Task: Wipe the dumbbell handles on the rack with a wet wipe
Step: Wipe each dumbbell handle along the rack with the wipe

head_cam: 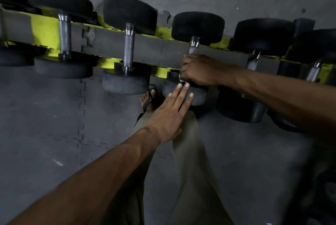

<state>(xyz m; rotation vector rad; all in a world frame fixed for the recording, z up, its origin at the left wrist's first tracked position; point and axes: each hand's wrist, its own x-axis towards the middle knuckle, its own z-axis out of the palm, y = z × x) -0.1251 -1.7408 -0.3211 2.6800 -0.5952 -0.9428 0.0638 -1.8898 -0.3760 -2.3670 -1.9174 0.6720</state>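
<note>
Black dumbbells, yellow rack

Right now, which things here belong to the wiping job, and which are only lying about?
Job:
right hand gripping a dumbbell handle
wet wipe, barely showing
left hand on the dumbbell's near head
rack

Lying about:
sandal
floor mat

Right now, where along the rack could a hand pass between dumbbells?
Open gap between the second dumbbell handle and third handle, above the grey beam. Crowded around the fourth dumbbell: right hand grips its handle, left hand rests on its lower head.
</note>
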